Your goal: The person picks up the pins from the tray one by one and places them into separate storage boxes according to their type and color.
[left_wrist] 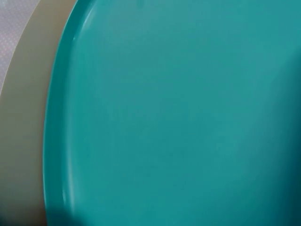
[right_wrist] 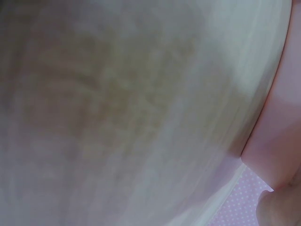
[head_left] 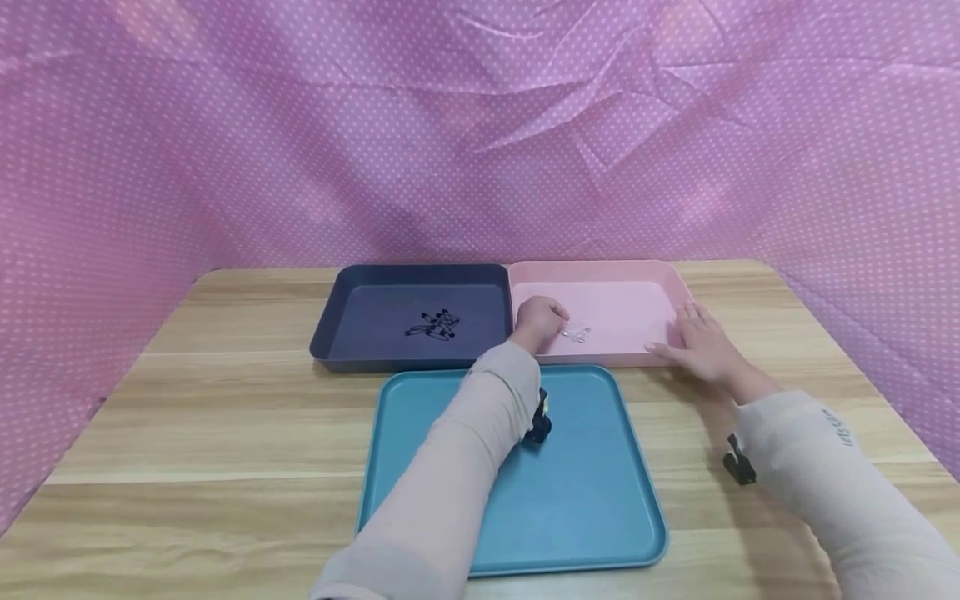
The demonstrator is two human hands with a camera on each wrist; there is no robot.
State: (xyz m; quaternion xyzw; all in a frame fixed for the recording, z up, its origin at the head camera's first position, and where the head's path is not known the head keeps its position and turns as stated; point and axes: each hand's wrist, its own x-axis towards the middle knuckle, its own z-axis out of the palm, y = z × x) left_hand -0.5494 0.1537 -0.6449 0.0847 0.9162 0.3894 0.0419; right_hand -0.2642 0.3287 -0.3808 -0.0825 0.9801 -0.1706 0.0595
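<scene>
My left hand (head_left: pixel 542 320) reaches over the left part of the pink tray (head_left: pixel 600 360), its fingers curled. At the fingertips it pinches a small silver safety pin, mostly hidden by the hand. A little heap of silver safety pins (head_left: pixel 577 335) lies on the tray floor right beside those fingers. My right hand (head_left: pixel 703 343) rests on the tray's right front corner with fingers spread; part of it shows at the lower right of the right wrist view. In the dark blue tray (head_left: pixel 360 364), left of the pink one, lies a pile of black safety pins (head_left: pixel 435 325).
A teal tray (head_left: pixel 570 500) lies flat in front of the two others, under my left forearm. All three stand on a wooden table (head_left: pixel 225 467). Pink dotted cloth (head_left: pixel 480 150) hangs behind the table and along both sides.
</scene>
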